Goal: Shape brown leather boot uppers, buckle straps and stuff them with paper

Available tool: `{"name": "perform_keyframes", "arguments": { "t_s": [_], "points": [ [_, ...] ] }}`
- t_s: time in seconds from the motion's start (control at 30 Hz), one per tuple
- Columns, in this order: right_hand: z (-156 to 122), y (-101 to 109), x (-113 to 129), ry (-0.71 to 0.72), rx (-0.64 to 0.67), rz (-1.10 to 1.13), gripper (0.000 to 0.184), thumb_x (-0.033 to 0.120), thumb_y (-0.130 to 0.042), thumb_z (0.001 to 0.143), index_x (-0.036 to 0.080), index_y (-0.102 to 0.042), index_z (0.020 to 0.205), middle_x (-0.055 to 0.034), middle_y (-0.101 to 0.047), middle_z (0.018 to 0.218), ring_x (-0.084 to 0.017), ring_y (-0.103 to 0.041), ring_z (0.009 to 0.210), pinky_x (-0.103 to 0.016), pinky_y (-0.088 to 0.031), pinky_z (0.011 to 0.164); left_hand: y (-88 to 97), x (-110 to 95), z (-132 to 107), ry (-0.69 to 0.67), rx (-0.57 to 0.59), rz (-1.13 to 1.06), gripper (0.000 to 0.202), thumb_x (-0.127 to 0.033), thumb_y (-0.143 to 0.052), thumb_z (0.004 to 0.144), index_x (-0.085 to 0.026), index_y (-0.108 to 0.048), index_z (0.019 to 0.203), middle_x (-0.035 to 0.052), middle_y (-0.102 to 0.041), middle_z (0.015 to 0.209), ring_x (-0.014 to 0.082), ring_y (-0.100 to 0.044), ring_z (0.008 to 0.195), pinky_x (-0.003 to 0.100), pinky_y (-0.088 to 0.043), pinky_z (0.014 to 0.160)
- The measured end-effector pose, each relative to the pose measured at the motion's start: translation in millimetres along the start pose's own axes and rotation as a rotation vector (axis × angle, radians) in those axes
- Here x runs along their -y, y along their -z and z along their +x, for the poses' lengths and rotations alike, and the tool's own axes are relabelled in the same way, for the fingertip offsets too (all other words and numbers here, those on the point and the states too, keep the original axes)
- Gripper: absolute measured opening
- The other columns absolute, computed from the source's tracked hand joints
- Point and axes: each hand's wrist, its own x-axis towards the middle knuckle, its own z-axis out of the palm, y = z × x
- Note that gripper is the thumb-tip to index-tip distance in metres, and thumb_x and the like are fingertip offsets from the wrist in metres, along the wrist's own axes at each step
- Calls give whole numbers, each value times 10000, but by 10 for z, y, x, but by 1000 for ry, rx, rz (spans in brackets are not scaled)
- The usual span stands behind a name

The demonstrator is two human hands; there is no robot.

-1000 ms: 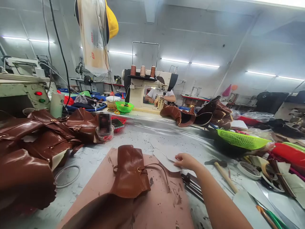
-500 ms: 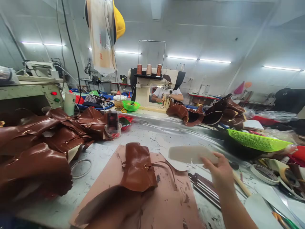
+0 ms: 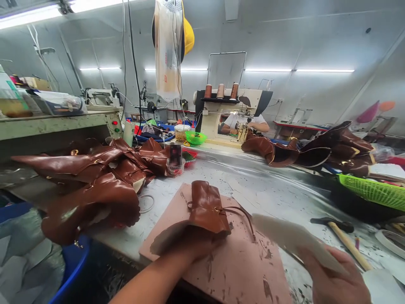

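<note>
A brown leather boot upper (image 3: 207, 209) with a thin strap lies on a pink cutting mat (image 3: 240, 266) in front of me. My left hand (image 3: 193, 247) goes inside the leather piece from below, and its fingers are hidden by the leather. My right hand (image 3: 335, 280) is closed on a flat white insole-shaped piece (image 3: 294, 240), held tilted above the mat's right side.
A heap of brown leather uppers (image 3: 95, 181) lies at left, more of them (image 3: 316, 150) at the far right. A hammer (image 3: 344, 238) lies right of the mat, a green basket (image 3: 370, 190) beyond it. Across the table a person sits at a sewing machine (image 3: 230, 114).
My right hand picked the white piece up off the table and brought it toward me. My left arm came into view reaching into the leather upper. The view swung left.
</note>
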Motion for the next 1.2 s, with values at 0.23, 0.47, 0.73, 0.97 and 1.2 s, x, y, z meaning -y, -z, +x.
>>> {"name": "perform_keyframes", "arguments": {
  "t_s": [0.23, 0.47, 0.73, 0.97, 1.2],
  "points": [
    [-247, 68, 57, 84, 1072, -357, 310, 187, -657, 516, 253, -640, 819, -51, -623, 908, -248, -590, 869, -331, -474, 784, -10, 12, 51, -78, 85, 89, 601, -456, -497, 805, -272, -355, 1359, 68, -366, 1426, 347, -345, 1271, 471, -293, 1026],
    [-51, -241, -161, -362, 539, -22, 656, 468, -580, 601, 171, -458, 1173, -155, -490, 1229, -275, -559, 1053, -371, -483, 815, -31, 55, 125, -128, 70, 166, 618, -432, -513, 808, -282, -320, 1376, 55, -275, 1473, 340, -227, 1333, 477, -187, 1077],
    [33, -660, -35, -248, 613, -90, 425, 173, -584, 509, 178, -487, 923, -9, -568, 756, -192, -576, 681, -307, -459, 624, -9, 93, 134, -168, 96, 197, 567, -462, -445, 845, -279, -329, 1368, 61, -333, 1445, 329, -315, 1294, 465, -267, 1043],
    [-272, -243, 303, 476, 853, -388, 171, 107, -481, 687, 210, -355, 636, -30, -526, 770, -170, -479, 705, -285, -410, 624, 12, 135, 45, -206, 187, 190, 562, -579, -551, 731, -307, -510, 1221, 30, -538, 1282, 326, -496, 1146, 413, -408, 941],
    [-457, -421, -129, 716, 722, -746, 208, 27, -399, 684, 180, -526, 746, -92, -596, 816, -199, -534, 730, -307, -450, 654, 57, 6, 7, -265, 143, 232, 517, -440, -480, 821, -272, -418, 1306, 48, -439, 1374, 319, -399, 1238, 436, -345, 1000]
  ]
}}
